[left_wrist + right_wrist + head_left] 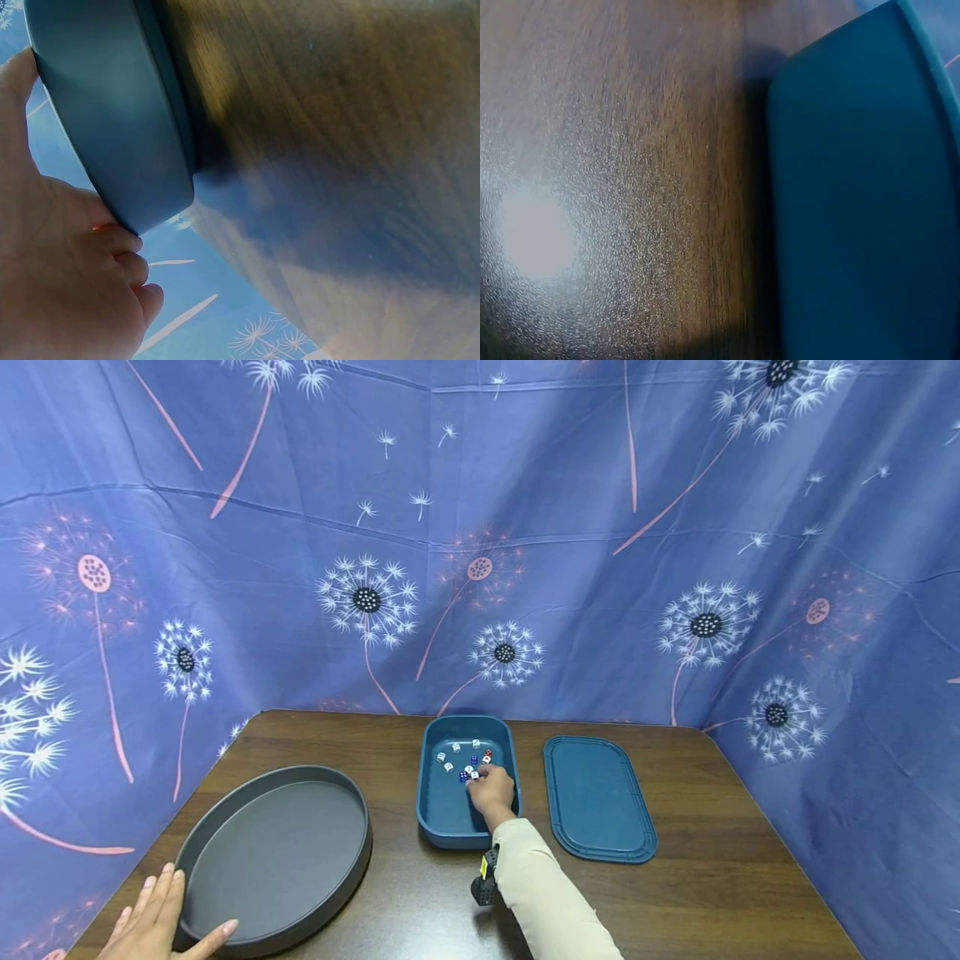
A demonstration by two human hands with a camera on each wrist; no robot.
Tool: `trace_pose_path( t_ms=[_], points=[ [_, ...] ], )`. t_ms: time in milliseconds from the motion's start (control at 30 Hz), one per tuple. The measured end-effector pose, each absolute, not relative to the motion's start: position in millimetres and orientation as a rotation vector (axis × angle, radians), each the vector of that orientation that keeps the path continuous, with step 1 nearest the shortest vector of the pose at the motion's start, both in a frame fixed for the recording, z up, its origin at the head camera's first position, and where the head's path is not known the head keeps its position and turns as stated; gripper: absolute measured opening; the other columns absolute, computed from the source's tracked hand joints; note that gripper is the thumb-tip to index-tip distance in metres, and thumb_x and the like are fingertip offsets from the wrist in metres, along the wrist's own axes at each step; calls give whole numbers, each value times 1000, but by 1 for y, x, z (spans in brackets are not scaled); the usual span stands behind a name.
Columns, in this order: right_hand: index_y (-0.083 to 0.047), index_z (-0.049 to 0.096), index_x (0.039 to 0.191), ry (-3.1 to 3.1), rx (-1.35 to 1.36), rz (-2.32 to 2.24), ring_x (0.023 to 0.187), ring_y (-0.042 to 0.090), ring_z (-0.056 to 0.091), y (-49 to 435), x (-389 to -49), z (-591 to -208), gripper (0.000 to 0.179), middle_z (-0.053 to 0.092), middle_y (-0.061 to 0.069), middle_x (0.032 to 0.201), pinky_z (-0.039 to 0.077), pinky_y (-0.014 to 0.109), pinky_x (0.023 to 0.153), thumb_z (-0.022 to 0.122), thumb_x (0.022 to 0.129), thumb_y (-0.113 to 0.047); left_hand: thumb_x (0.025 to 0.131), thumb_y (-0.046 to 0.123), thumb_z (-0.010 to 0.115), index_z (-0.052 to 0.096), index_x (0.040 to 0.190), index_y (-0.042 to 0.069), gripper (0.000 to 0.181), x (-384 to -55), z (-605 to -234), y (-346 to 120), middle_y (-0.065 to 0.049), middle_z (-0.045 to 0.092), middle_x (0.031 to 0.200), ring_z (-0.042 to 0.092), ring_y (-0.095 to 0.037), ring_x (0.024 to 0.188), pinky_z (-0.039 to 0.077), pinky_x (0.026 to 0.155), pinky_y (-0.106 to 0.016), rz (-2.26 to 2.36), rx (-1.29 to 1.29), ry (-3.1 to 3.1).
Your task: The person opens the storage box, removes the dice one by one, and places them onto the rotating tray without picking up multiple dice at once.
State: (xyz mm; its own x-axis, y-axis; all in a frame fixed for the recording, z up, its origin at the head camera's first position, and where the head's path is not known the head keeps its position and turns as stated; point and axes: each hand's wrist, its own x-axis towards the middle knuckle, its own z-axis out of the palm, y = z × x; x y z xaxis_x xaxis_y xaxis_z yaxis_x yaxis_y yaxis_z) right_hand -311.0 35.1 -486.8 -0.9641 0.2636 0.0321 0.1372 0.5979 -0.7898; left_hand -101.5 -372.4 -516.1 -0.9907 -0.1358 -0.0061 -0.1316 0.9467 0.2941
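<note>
My right hand (492,792) reaches into a blue rectangular bin (454,841), its bent fingers down among several small dice. A white die (475,775) lies right at the fingertips, beside a blue die (463,777); the hand hides whether anything is pinched. In the right wrist view only the outer wall of the bin (862,195) appears, without the hand. My left hand (150,918) rests against the near left rim of a round dark grey pan (273,852), its fingers spread and straight. The left wrist view shows that hand (67,255) touching the pan's side wall (112,112).
Several white dice (448,767) and a red die (488,752) lie farther back in the bin. To its right a flat blue lid (600,797) lies on the brown wooden table (712,860). A blue dandelion-print cloth (585,635) hangs behind and at the sides.
</note>
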Motion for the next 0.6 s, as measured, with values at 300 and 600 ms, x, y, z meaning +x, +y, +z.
trace_pose_path(
  t_ms=[300, 600],
  points=[
    [-4, 73, 100, -2737, -285, 1211, 89, 31, 66, 36, -313, -490, 24, 72, 9, 86, 51, 46, 81, 78, 76, -8, 85, 69, 52, 3, 142, -22, 118, -101, -516, -371, -40, -12, 148, -18, -56, 134, -6, 99, -76, -499, 189, -3065],
    [-6, 68, 77, -2708, -332, 1142, 82, 33, 66, 34, -316, -496, 16, 69, 11, 79, 51, 47, 77, 82, 70, -8, 86, 69, 51, 2, 141, -22, 118, -102, -516, -373, -41, -12, 147, -18, -57, 133, -6, 99, -76, -523, 190, -3081]
  ],
)
